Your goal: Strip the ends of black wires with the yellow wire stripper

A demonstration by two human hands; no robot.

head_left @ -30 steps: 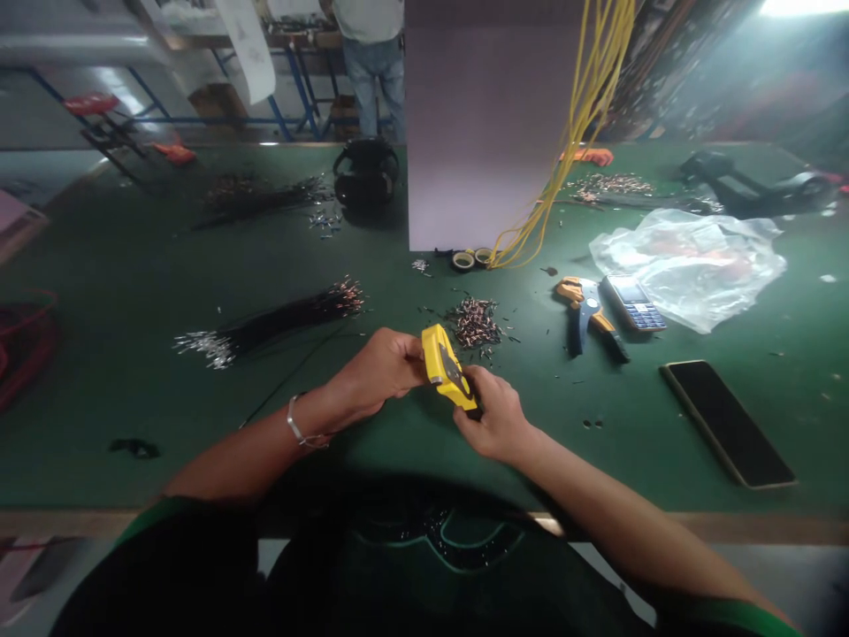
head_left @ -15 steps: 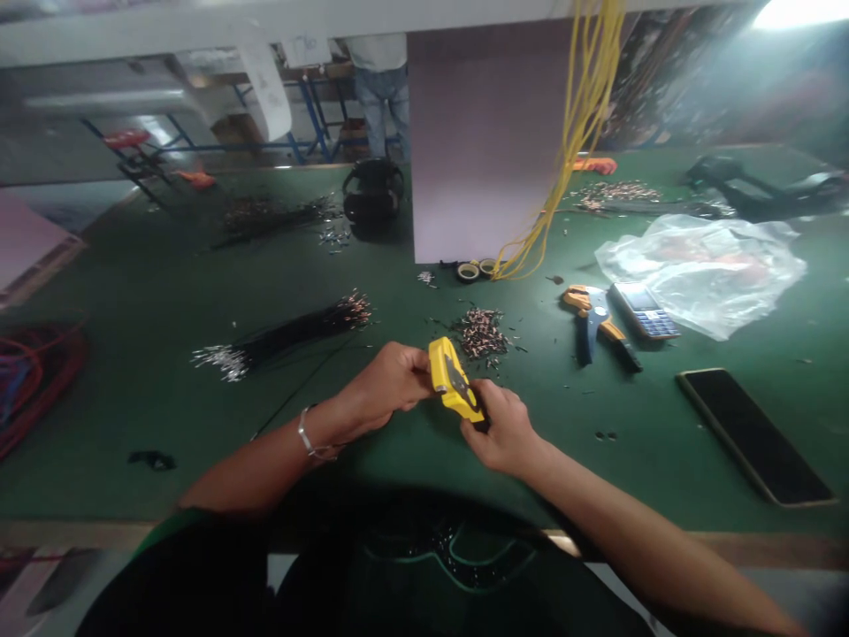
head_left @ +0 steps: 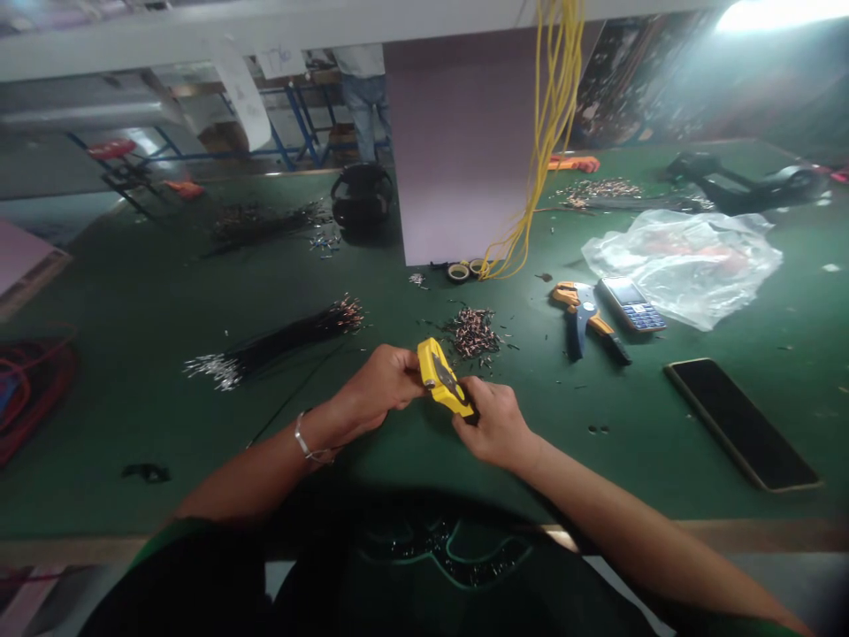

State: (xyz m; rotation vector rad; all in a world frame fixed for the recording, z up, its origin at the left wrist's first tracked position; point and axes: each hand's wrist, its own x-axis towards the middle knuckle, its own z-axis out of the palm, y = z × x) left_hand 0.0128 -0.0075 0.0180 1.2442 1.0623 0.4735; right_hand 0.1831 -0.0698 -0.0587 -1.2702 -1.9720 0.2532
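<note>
My right hand (head_left: 494, 420) is closed around the dark handle of a yellow wire stripper (head_left: 438, 376), its head tilted up and to the left. My left hand (head_left: 391, 380) is closed at the tool's left side, fingertips pinched together against its head; what they hold is hidden. A single thin black wire (head_left: 292, 402) lies aslant beside my left wrist. Just beyond the tool is a pile of small copper-coloured and black pieces (head_left: 474, 333). To the left lies a bundle of black wires (head_left: 285, 341), with silvery ends on the left and copper ends on the right.
On the green table (head_left: 398, 478) to the right are an orange-and-blue hand tool (head_left: 584, 318), a keypad phone (head_left: 632, 303), a smartphone (head_left: 743, 425) and a clear plastic bag (head_left: 690, 261). Yellow wires (head_left: 554, 106) hang before an upright panel (head_left: 461, 150). Tape rolls (head_left: 457, 272) sit below.
The view has shifted slightly, so most things appear a little further left. Both hands keep the same hold at the yellow wire stripper.
</note>
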